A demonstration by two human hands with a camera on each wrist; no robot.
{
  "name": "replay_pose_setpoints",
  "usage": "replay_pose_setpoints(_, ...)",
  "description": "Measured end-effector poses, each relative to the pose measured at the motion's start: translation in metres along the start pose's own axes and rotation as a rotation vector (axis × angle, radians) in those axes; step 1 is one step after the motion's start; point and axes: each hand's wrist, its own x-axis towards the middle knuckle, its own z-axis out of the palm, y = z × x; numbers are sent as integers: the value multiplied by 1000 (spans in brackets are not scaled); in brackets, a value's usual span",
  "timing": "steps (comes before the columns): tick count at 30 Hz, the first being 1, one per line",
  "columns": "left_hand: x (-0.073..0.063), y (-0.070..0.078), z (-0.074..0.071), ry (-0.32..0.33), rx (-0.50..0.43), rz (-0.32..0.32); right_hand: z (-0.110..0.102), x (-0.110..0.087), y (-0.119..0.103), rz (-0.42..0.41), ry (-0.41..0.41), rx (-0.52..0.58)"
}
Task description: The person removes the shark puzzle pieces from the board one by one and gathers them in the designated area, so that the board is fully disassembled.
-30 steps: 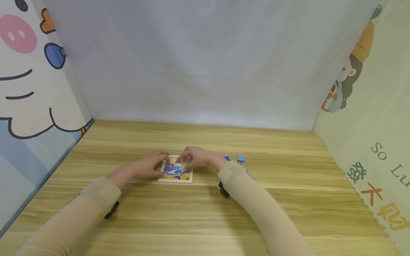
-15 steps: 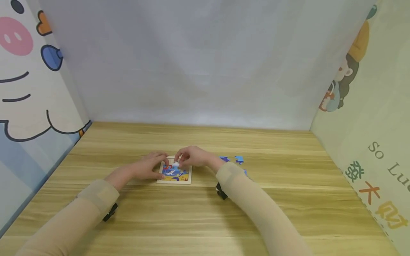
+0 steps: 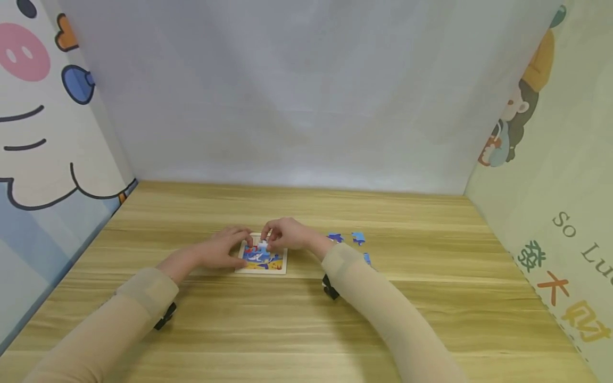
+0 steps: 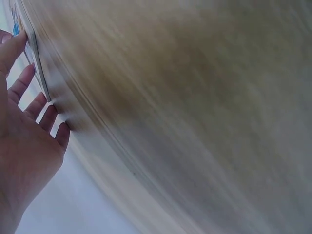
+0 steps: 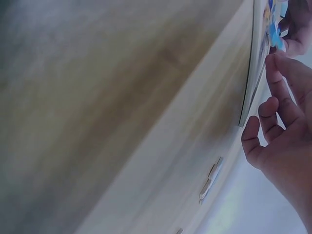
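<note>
A small jigsaw puzzle in a pale wooden frame, with a shark picture over yellow sand, lies mid-table. My left hand spans the frame's left side. Its thumb touches the lower left and its index finger bends down at the upper left; the left wrist view shows the other fingers loosely extended along the frame's edge. My right hand is over the upper right part, thumb and index finger pinching a light blue and white puzzle piece. In the right wrist view, light blue shows just beyond those fingertips.
Loose blue puzzle pieces lie right of the frame: a dark blue one, a lighter one and one partly behind the right sleeve. A white backdrop stands behind the wooden table, with printed panels at both sides.
The right thumb has moved up and left toward the index finger, and both now pinch the piece higher on the puzzle. My left hand has kept its place on the frame.
</note>
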Motion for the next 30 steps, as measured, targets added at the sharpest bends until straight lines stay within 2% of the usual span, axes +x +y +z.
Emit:
replay_pose_setpoints(9,1,8,3,43,50,-42,-1,-1,-2,3,4,5)
replay_pose_setpoints(19,0,11,3,39,56,-54,-1,-1,-2,4,9,14)
replay_pose_setpoints(30,-1,11,2,25,48,-56,-2,-2,-1,-96,-8,12)
